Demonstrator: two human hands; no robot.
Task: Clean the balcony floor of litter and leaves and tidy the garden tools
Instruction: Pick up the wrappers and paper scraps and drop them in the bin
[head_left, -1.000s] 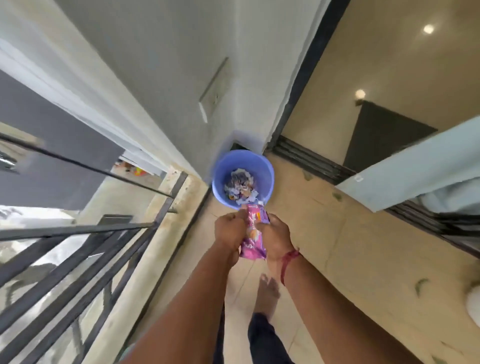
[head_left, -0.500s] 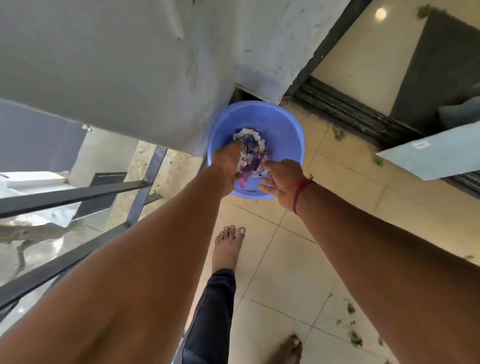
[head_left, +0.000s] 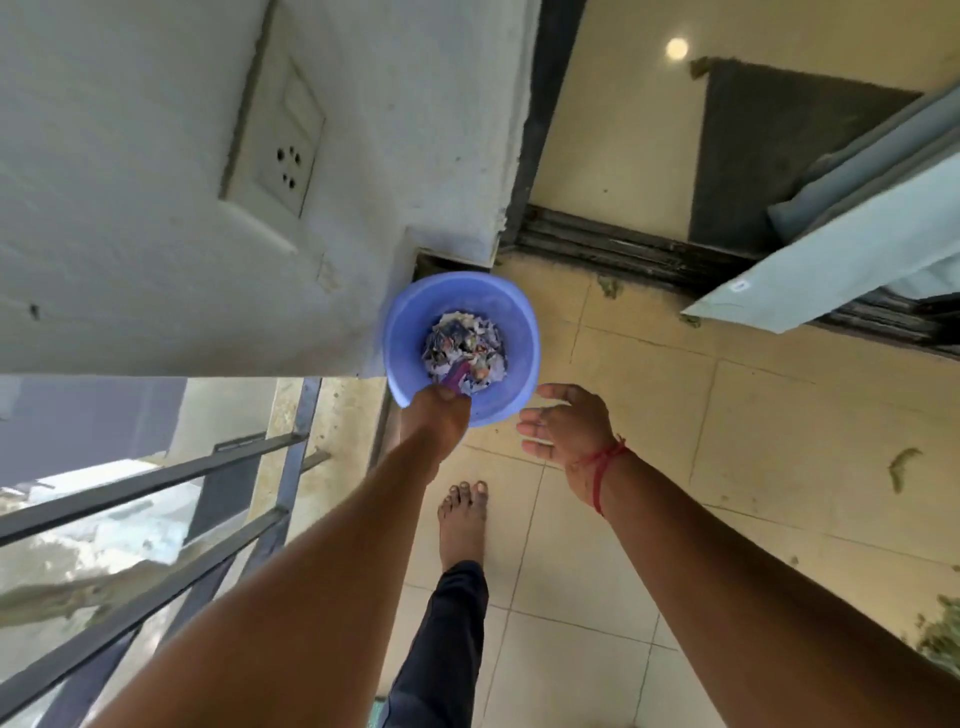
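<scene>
Though two hands (head_left: 436, 421) (head_left: 566, 426), only one wrapper (head_left: 458, 376)

Place: balcony of a home, opening onto an indoor room
Evidence:
- dark metal railing (head_left: 156, 519) on one side, daylight and outdoor ground seen through the bars
- beige floor tiles (head_left: 649, 415) with grout lines, scattered leaves (head_left: 898, 467)
- white plastered wall (head_left: 130, 208) bearing a switch-and-socket plate (head_left: 275, 150)
- sliding-door track (head_left: 623, 249) at the threshold; beyond it a polished floor (head_left: 613, 130) reflecting a ceiling light, and a dark mat (head_left: 769, 156)
- blue plastic bucket (head_left: 519, 322) in the wall corner, holding torn paper (head_left: 462, 332) and a purple wrapper (head_left: 457, 376)
- bare foot (head_left: 462, 525) on the tiles
</scene>
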